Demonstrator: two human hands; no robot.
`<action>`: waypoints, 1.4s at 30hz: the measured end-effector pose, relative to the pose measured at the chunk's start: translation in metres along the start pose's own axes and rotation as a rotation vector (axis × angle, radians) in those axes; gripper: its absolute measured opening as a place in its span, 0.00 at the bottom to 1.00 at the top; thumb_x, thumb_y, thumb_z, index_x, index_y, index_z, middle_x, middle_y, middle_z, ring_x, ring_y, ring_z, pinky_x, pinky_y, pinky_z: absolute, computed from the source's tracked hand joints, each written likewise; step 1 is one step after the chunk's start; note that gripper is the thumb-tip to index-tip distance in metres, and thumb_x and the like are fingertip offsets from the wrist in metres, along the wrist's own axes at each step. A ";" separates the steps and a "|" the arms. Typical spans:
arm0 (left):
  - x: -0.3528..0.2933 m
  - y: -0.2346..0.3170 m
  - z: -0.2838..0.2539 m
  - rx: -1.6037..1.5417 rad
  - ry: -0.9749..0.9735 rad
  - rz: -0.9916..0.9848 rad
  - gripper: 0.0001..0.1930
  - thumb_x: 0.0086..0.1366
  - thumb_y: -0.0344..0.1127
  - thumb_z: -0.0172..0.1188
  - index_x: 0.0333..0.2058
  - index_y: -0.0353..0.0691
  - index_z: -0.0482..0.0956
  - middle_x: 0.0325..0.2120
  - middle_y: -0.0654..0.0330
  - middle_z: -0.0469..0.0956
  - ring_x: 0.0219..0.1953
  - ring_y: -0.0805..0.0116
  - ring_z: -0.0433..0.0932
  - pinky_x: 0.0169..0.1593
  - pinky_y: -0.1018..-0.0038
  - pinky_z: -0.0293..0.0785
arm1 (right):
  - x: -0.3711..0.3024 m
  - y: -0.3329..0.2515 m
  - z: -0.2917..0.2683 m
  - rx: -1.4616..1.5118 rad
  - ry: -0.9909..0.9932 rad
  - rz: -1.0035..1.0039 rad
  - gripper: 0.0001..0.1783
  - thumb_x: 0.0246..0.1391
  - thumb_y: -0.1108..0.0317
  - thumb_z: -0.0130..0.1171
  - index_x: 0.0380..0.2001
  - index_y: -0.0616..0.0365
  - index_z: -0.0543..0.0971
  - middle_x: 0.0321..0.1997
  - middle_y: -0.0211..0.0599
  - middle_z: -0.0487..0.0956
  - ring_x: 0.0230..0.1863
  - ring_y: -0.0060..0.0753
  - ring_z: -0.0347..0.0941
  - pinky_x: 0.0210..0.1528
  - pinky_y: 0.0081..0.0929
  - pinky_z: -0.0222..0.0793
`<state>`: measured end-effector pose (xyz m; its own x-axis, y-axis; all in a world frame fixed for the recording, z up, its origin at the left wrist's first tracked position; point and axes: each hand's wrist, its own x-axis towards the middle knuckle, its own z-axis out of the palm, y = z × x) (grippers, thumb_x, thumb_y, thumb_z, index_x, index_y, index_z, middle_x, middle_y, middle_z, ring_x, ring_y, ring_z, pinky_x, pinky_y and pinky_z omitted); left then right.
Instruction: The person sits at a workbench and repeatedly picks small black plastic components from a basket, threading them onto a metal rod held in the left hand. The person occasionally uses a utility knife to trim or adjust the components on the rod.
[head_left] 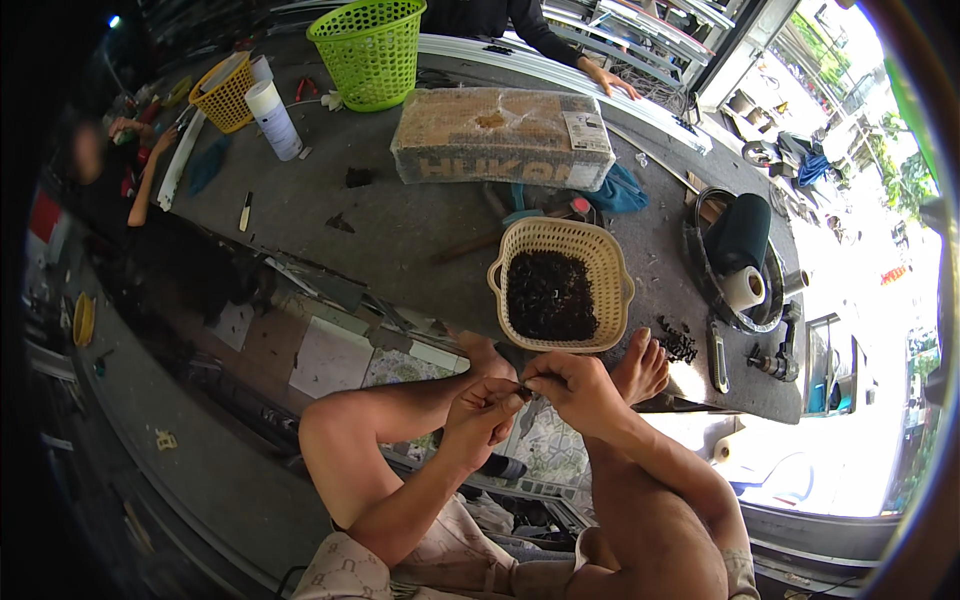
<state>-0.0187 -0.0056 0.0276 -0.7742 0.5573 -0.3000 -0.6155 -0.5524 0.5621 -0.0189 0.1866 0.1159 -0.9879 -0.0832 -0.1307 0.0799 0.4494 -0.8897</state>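
Note:
My left hand (482, 415) and my right hand (570, 388) meet fingertip to fingertip above my lap, both closed in a pinch. Between them is a small dark piece (524, 391), too little to name. Just beyond stands a cream plastic basket (612, 262) with two side handles, holding a heap of small black parts (550, 295). More small black pieces (677, 343) lie loose to the right of the basket, past my bare foot (640, 368).
A wrapped cardboard box (500, 140) and a green basket (368, 50) stand farther back. At right are a cutter knife (718, 358), a metal tool (775, 358) and dark rolled material (738, 232). Another person's hand (607, 80) rests on pale profiles.

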 end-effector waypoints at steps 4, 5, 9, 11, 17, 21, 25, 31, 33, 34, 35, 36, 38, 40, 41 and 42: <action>-0.003 -0.002 0.000 0.027 0.045 -0.002 0.07 0.68 0.31 0.70 0.43 0.40 0.84 0.24 0.69 0.78 0.16 0.85 0.67 0.17 0.84 0.55 | -0.003 0.000 0.000 0.005 -0.005 -0.007 0.07 0.60 0.77 0.68 0.42 0.65 0.84 0.34 0.35 0.86 0.35 0.20 0.78 0.39 0.24 0.76; -0.003 -0.002 -0.001 0.027 0.047 0.001 0.07 0.68 0.31 0.71 0.43 0.41 0.84 0.23 0.70 0.77 0.16 0.84 0.67 0.17 0.84 0.55 | -0.003 0.000 0.000 -0.004 -0.009 -0.012 0.07 0.60 0.77 0.67 0.42 0.65 0.84 0.34 0.35 0.86 0.35 0.20 0.78 0.39 0.24 0.76; -0.004 -0.004 -0.001 0.005 0.084 0.006 0.07 0.68 0.31 0.71 0.42 0.41 0.84 0.21 0.70 0.76 0.17 0.84 0.68 0.17 0.84 0.55 | -0.005 -0.002 -0.001 -0.018 -0.041 0.008 0.08 0.61 0.76 0.68 0.42 0.65 0.85 0.34 0.36 0.86 0.35 0.20 0.79 0.39 0.24 0.76; -0.004 -0.006 -0.001 -0.045 0.072 0.010 0.07 0.68 0.31 0.71 0.42 0.42 0.84 0.20 0.70 0.75 0.17 0.84 0.68 0.17 0.83 0.55 | -0.005 -0.004 -0.001 -0.003 -0.034 -0.035 0.08 0.61 0.75 0.69 0.42 0.65 0.85 0.35 0.36 0.86 0.34 0.20 0.79 0.38 0.25 0.76; -0.004 -0.010 -0.004 -0.067 0.005 0.037 0.06 0.68 0.30 0.71 0.41 0.42 0.83 0.22 0.69 0.78 0.18 0.83 0.69 0.18 0.84 0.56 | -0.005 -0.010 0.000 -0.021 -0.017 -0.066 0.07 0.56 0.76 0.69 0.39 0.61 0.86 0.35 0.43 0.86 0.33 0.38 0.84 0.37 0.33 0.78; -0.006 -0.007 0.002 0.084 0.078 0.038 0.07 0.66 0.28 0.71 0.42 0.41 0.83 0.25 0.67 0.81 0.18 0.84 0.70 0.18 0.84 0.59 | -0.007 -0.008 -0.003 -0.092 -0.032 -0.100 0.08 0.54 0.77 0.68 0.39 0.61 0.86 0.36 0.46 0.85 0.36 0.49 0.85 0.39 0.37 0.79; -0.008 -0.006 0.007 0.131 0.096 0.014 0.11 0.66 0.27 0.71 0.46 0.39 0.84 0.27 0.67 0.82 0.19 0.85 0.70 0.18 0.85 0.60 | -0.008 -0.003 0.002 -0.111 -0.001 -0.174 0.09 0.54 0.76 0.66 0.40 0.60 0.84 0.37 0.46 0.84 0.38 0.53 0.84 0.40 0.40 0.79; -0.005 -0.001 0.006 0.220 0.171 0.081 0.13 0.66 0.27 0.70 0.49 0.36 0.83 0.29 0.66 0.81 0.19 0.85 0.69 0.18 0.84 0.59 | -0.005 -0.005 0.006 -0.149 0.051 -0.265 0.08 0.56 0.74 0.65 0.40 0.59 0.83 0.38 0.47 0.83 0.40 0.56 0.83 0.41 0.43 0.78; 0.000 0.012 0.017 0.259 0.192 0.110 0.13 0.66 0.28 0.71 0.48 0.35 0.84 0.30 0.66 0.80 0.20 0.85 0.69 0.20 0.84 0.60 | -0.005 -0.009 -0.003 -0.099 0.129 -0.277 0.08 0.56 0.74 0.65 0.40 0.60 0.83 0.37 0.47 0.83 0.41 0.56 0.83 0.42 0.43 0.78; 0.000 0.024 0.024 0.287 0.217 0.108 0.14 0.66 0.29 0.72 0.49 0.35 0.84 0.30 0.67 0.80 0.21 0.85 0.69 0.22 0.84 0.62 | -0.006 -0.010 -0.010 -0.067 0.174 -0.283 0.08 0.56 0.74 0.65 0.40 0.60 0.83 0.37 0.47 0.84 0.41 0.55 0.83 0.42 0.42 0.78; 0.009 0.036 0.035 0.400 0.172 0.189 0.16 0.66 0.31 0.72 0.50 0.34 0.83 0.30 0.67 0.79 0.23 0.84 0.69 0.26 0.84 0.64 | -0.007 -0.011 -0.019 -0.038 0.214 -0.292 0.08 0.56 0.74 0.65 0.40 0.61 0.83 0.37 0.47 0.84 0.41 0.55 0.83 0.42 0.42 0.78; 0.018 0.046 0.047 0.527 0.220 0.207 0.17 0.66 0.32 0.73 0.51 0.34 0.83 0.30 0.68 0.79 0.24 0.83 0.70 0.29 0.83 0.66 | -0.009 -0.012 -0.028 -0.014 0.315 -0.300 0.08 0.58 0.72 0.67 0.41 0.60 0.84 0.37 0.45 0.84 0.41 0.49 0.84 0.43 0.39 0.78; 0.044 0.067 0.072 0.857 0.143 0.299 0.21 0.65 0.34 0.74 0.54 0.33 0.80 0.31 0.67 0.78 0.28 0.82 0.71 0.32 0.82 0.68 | -0.018 -0.011 -0.049 -0.030 0.493 -0.319 0.09 0.59 0.72 0.69 0.43 0.61 0.84 0.38 0.43 0.86 0.40 0.40 0.85 0.44 0.32 0.77; 0.065 0.074 0.094 0.986 0.152 0.355 0.22 0.66 0.33 0.73 0.56 0.32 0.79 0.33 0.65 0.78 0.31 0.80 0.73 0.35 0.81 0.70 | -0.026 -0.008 -0.070 -0.050 0.666 -0.205 0.08 0.60 0.75 0.68 0.43 0.61 0.84 0.39 0.39 0.87 0.39 0.29 0.84 0.42 0.27 0.78; 0.075 0.076 0.102 0.947 0.166 0.381 0.21 0.67 0.31 0.71 0.55 0.31 0.79 0.35 0.63 0.79 0.33 0.79 0.74 0.36 0.80 0.72 | -0.024 -0.005 -0.082 0.026 0.740 -0.212 0.08 0.60 0.75 0.68 0.43 0.61 0.84 0.39 0.37 0.88 0.39 0.25 0.83 0.42 0.25 0.78; 0.081 0.078 0.105 0.887 0.149 0.413 0.19 0.68 0.30 0.69 0.55 0.31 0.78 0.36 0.61 0.79 0.34 0.78 0.76 0.37 0.79 0.73 | -0.023 0.000 -0.094 0.023 0.838 -0.139 0.07 0.61 0.75 0.67 0.43 0.61 0.84 0.38 0.37 0.87 0.40 0.23 0.82 0.43 0.25 0.78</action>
<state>-0.1142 0.0611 0.1280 -0.9514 0.3078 -0.0105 -0.0069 0.0128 0.9999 -0.0088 0.2719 0.1603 -0.7603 0.5541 0.3391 -0.0556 0.4645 -0.8838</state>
